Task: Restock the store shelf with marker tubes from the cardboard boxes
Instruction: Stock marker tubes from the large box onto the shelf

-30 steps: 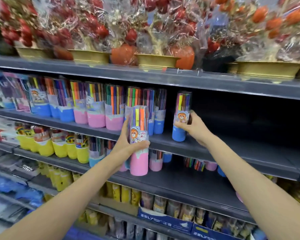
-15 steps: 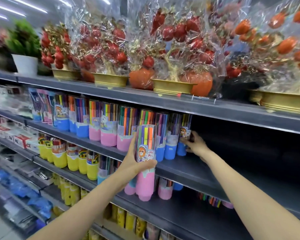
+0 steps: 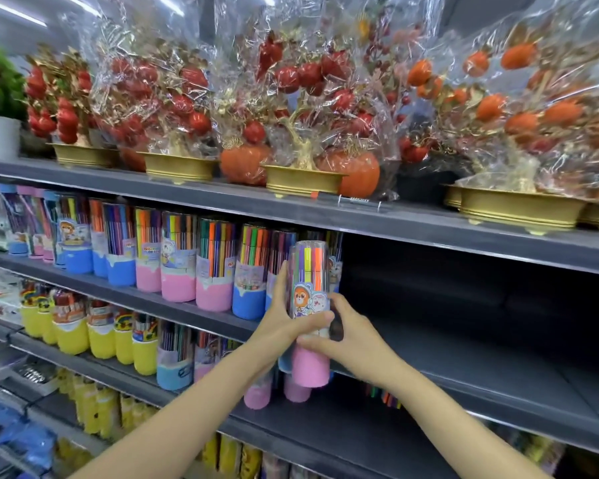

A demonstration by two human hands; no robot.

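A clear marker tube with a pink base (image 3: 311,305) is held upright in front of the dark shelf (image 3: 464,344), at the right end of a row of pink- and blue-based marker tubes (image 3: 187,267). My left hand (image 3: 284,323) grips its middle from the left. My right hand (image 3: 346,337) holds it from the right, fingers curled round the lower part. The tube's base hangs below the shelf's front edge. No cardboard box is in view.
Wrapped ornamental fruit trees in gold pots (image 3: 301,181) crowd the shelf above. Yellow-based tubes (image 3: 73,333) and more pink and blue ones fill the shelf below. The marker shelf to the right of the row is bare and dark.
My right hand left the blue-based tube on the shelf and came across to the pink-based tube. My left hand raised that tube toward the row's right end.
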